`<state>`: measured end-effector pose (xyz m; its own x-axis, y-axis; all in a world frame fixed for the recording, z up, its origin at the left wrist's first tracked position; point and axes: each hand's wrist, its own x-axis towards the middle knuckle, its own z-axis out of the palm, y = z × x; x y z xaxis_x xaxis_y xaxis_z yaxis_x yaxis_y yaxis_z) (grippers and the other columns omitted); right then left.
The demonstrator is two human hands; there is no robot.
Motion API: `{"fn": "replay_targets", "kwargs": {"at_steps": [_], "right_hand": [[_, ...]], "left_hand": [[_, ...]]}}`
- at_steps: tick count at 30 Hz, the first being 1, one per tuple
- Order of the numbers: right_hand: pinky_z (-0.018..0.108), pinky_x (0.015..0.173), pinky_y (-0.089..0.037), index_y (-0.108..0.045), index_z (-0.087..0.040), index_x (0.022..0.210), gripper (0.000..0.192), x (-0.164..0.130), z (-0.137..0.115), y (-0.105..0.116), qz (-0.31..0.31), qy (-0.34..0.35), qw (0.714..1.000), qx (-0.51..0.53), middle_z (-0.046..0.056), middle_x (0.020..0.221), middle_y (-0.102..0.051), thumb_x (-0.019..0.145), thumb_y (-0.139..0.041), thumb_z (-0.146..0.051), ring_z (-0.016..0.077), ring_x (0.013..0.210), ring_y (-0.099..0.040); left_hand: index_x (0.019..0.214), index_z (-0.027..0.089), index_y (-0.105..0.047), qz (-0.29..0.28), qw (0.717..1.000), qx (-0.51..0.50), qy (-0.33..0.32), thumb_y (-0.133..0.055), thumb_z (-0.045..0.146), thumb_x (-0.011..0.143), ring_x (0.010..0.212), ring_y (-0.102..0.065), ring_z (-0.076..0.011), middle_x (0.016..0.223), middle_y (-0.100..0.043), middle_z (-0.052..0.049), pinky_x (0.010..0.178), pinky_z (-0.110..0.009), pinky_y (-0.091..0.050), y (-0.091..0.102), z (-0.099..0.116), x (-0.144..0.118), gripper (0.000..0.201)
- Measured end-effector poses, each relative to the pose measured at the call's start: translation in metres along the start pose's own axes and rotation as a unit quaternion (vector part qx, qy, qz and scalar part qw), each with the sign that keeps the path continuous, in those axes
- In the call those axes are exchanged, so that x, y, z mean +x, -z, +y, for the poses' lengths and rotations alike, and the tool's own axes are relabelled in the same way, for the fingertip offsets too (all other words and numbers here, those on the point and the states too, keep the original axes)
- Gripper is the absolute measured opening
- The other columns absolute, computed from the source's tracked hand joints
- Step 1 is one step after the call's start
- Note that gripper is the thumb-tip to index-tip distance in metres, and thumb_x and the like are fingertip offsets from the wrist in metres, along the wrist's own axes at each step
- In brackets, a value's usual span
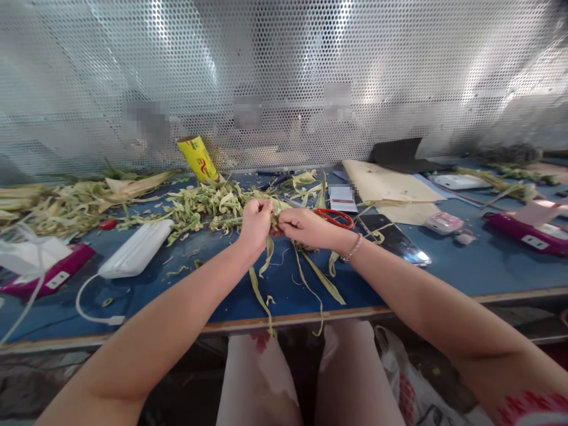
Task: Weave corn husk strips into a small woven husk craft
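My left hand (pixel 256 225) and my right hand (pixel 310 228) meet over the middle of the table, both closed. Pinched between their fingertips is a bit of pale green husk strip (pixel 275 220), mostly hidden by the fingers. Loose husk strips (pixel 326 278) trail below the hands to the table's front edge. Just behind and left of my left hand lies a heap of short, knotted-looking husk pieces (pixel 199 204). Red-handled scissors (pixel 336 218) rest behind my right wrist, partly covered by it.
Left: a white power bank (pixel 136 248) with cable, a purple power strip (pixel 48 275) and long dry husks (pixel 84 198). A yellow tube (pixel 197 160) leans behind the heap. Right: a dark phone (pixel 394 239), brown paper (pixel 390 183), a pink case (pixel 444 223). A perforated metal panel (pixel 284 59) stands behind.
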<state>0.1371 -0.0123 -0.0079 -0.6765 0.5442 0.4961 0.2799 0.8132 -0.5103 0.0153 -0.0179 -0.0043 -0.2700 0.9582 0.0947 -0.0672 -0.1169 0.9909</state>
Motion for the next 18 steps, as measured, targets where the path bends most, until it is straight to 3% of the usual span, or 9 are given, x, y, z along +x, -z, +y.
{"fn": "replay_targets", "kwargs": {"at_steps": [4,9,10,12,15,18], "right_hand": [[0.02,0.053,-0.03,-0.028,-0.02,0.054,0.019,0.0,0.001,-0.002,-0.003,0.003,1.0,0.011,-0.005,0.054,-0.034,0.068,-0.036,-0.01,0.0067,0.053,-0.034],[0.021,0.061,-0.039,-0.04,-0.018,0.058,0.02,0.001,0.007,0.011,-0.048,-0.049,0.996,0.049,0.0,0.065,-0.055,0.078,-0.038,-0.018,0.0083,0.061,-0.052],[0.022,0.063,-0.039,-0.046,-0.017,0.063,0.02,0.001,0.012,0.017,-0.048,-0.069,0.996,0.025,0.001,0.067,-0.058,0.081,-0.038,-0.022,0.0094,0.063,-0.053],[0.025,0.066,-0.039,-0.051,-0.016,0.066,0.023,-0.002,0.024,0.033,0.012,-0.116,0.99,-0.079,0.003,0.069,-0.06,0.082,-0.039,-0.029,0.0121,0.066,-0.054],[0.03,0.069,-0.039,-0.051,-0.015,0.087,0.021,-0.009,0.048,0.057,0.126,-0.265,0.93,-0.221,0.01,0.084,-0.062,0.084,-0.032,-0.024,0.0186,0.076,-0.056],[0.037,0.075,-0.039,-0.046,-0.011,0.102,0.027,-0.018,0.074,0.071,0.1,-0.402,0.869,-0.27,0.02,0.098,-0.059,0.08,-0.033,-0.017,0.0271,0.092,-0.055]], "left_hand": [[0.055,0.017,-0.042,0.004,1.0,-0.004,-0.002,-0.047,0.011,0.076,0.026,-0.032,-0.0046,0.04,-0.037,0.007,0.029,-0.019,-0.024,-0.001,-0.002,0.0,0.022],[0.055,0.016,-0.044,-0.045,0.997,-0.061,0.024,-0.051,0.013,0.074,0.03,-0.037,-0.0051,0.041,-0.04,0.006,0.03,-0.017,-0.03,0.003,0.002,0.006,0.02],[0.057,0.015,-0.045,-0.056,0.995,-0.083,0.03,-0.052,0.012,0.074,0.034,-0.04,-0.0044,0.044,-0.044,0.005,0.033,-0.016,-0.033,0.005,0.003,0.008,0.018],[0.061,0.015,-0.045,-0.041,0.992,-0.118,0.022,-0.053,0.012,0.073,0.041,-0.045,-0.0039,0.049,-0.045,0.005,0.04,-0.015,-0.041,0.009,0.008,0.013,0.015],[0.066,0.017,-0.044,-0.036,0.994,-0.106,0.017,-0.053,0.017,0.076,0.046,-0.049,-0.0045,0.059,-0.049,0.005,0.044,-0.017,-0.046,0.014,0.011,0.018,0.014],[0.07,0.018,-0.042,-0.034,0.996,-0.084,0.022,-0.05,0.022,0.079,0.049,-0.052,-0.0059,0.064,-0.051,0.004,0.045,-0.02,-0.048,0.015,0.009,0.02,0.013]]}}
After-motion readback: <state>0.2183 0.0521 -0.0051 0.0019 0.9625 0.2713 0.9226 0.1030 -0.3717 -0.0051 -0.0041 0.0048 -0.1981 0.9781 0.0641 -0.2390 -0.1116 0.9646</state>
